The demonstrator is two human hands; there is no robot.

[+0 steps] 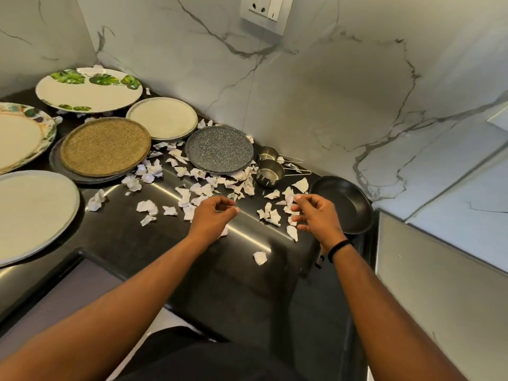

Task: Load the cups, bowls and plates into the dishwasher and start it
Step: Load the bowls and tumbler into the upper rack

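Several plates lie on the black counter (247,270): a leaf-patterned plate (89,89) at the back, a cream plate (162,118), a brown speckled plate (105,146) stacked on a dark one, a grey speckled plate (219,149), a floral plate (19,136) and a large pale plate (33,213) at the left edge. A black bowl-like pan (343,204) sits at the right. My left hand (213,215) and my right hand (316,213) hover over the counter's middle with loosely curled fingers; I see nothing held in either. No dishwasher is in view.
Torn white paper scraps (192,188) litter the counter between the plates and my hands. Two steel measuring cups (270,173) stand by the marble wall (330,92). A wall socket (265,12) is above. The counter edge drops off in front of me.
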